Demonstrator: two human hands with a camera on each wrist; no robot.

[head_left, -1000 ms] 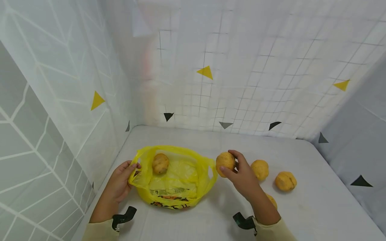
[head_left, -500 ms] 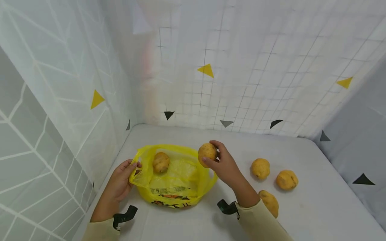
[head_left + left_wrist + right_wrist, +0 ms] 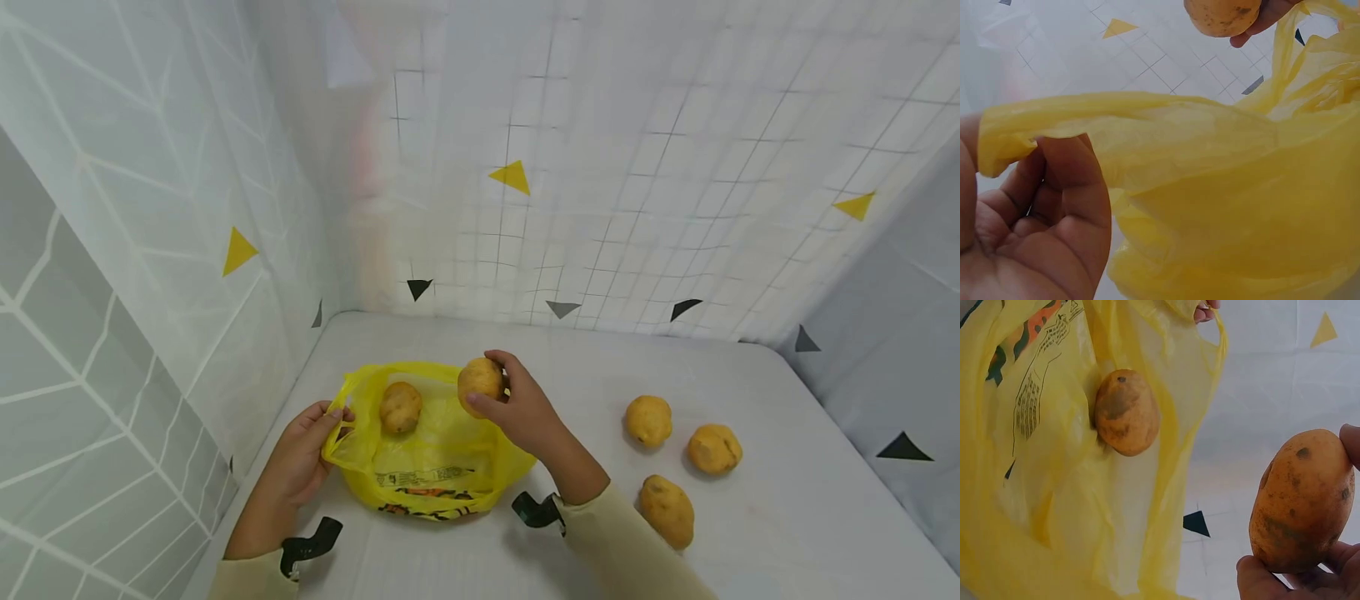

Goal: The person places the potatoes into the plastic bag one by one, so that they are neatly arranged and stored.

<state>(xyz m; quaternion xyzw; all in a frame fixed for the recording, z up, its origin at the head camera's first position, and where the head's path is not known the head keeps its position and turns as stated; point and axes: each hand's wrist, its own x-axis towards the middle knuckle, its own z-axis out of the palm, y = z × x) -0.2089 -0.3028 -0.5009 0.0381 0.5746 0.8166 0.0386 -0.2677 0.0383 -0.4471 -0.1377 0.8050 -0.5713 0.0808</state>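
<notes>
A yellow plastic bag (image 3: 435, 500) lies with its mouth spread wide on the table. My left hand (image 3: 302, 454) pinches the bag's left handle; the left wrist view shows the thin plastic (image 3: 1035, 119) between thumb and fingers. One potato (image 3: 401, 407) rests inside the bag on its left side, and the right wrist view shows that potato (image 3: 1127, 412) with dark spots. My right hand (image 3: 521, 408) grips a second potato (image 3: 480, 387) between thumb and fingers, above the right part of the bag's mouth. The held potato (image 3: 1302, 501) is oval with dark blemishes.
To the right on the white table (image 3: 570, 542) lie three more potatoes: one at the back (image 3: 648, 421), one farther right (image 3: 714, 449) and one nearer the front (image 3: 667, 511). White patterned sheets (image 3: 637, 167) close off the back and sides.
My right hand has carried its potato leftward from beside the bag's right handle to above the bag's mouth. The left hand has kept its grip on the bag almost without moving.
</notes>
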